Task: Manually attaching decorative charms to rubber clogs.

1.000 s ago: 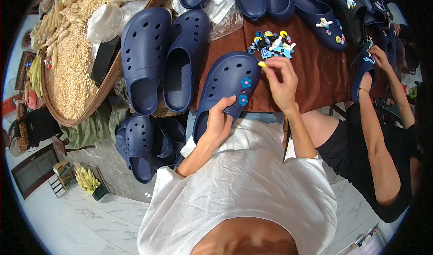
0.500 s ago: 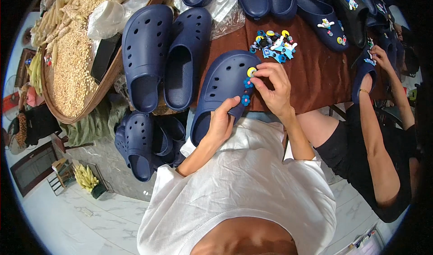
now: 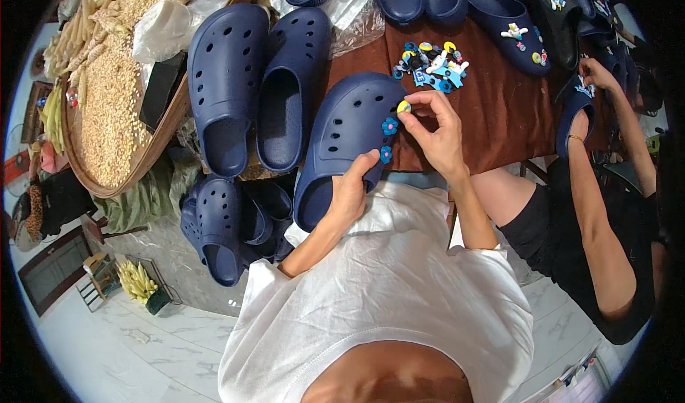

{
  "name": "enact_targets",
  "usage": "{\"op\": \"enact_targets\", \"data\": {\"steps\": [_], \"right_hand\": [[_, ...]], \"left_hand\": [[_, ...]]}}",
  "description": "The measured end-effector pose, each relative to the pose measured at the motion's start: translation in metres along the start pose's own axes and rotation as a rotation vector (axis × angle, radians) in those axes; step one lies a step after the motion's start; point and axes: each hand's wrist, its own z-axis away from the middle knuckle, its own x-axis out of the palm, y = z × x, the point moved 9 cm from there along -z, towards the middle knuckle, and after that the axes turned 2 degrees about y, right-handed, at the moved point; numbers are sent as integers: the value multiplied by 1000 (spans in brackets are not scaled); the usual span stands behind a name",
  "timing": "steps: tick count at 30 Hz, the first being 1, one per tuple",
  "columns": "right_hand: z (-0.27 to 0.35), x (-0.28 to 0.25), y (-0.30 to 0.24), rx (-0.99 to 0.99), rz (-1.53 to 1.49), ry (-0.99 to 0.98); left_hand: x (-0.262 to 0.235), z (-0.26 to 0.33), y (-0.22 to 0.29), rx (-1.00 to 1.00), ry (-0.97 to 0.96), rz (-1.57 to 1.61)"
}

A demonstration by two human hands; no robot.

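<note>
A navy clog [image 3: 349, 121] is tilted in front of me, toe pointing away. My left hand [image 3: 351, 189] grips it at its right side near the heel opening, thumb on top. Two blue flower charms [image 3: 389, 125] with pink centres sit along the clog's right side, one nearer me than the other. My right hand [image 3: 437, 132] pinches a small round yellow charm [image 3: 404, 107] between thumb and forefinger, at the clog's right edge near the toe. Beyond it lies a pile of charms [image 3: 434, 66] in blue, white, yellow and black on the brown cloth.
Another pair of navy clogs [image 3: 227, 68] stands on the left, beside a woven tray [image 3: 182, 110] of pale kernels. Decorated clogs [image 3: 510, 28] lie at the far right. A co-worker's hand [image 3: 598, 73] works on a clog [image 3: 575, 114] at right. More clogs [image 3: 220, 210] hang below the table edge.
The yellow charm in my right hand has moved slightly up and right, turning more edge-on. The clog and my left hand have shifted a little left and away from me.
</note>
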Motion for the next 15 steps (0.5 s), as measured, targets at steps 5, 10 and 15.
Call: {"op": "enact_targets", "data": {"steps": [5, 10, 15], "right_hand": [[0, 0, -14, -57, 20, -65], [1, 0, -30, -174, 161, -91], [2, 4, -40, -249, 275, -124]], "left_hand": [[0, 0, -1, 11, 9, 5], [10, 6, 4, 81, 4, -125], [18, 14, 8, 149, -11, -314]]}}
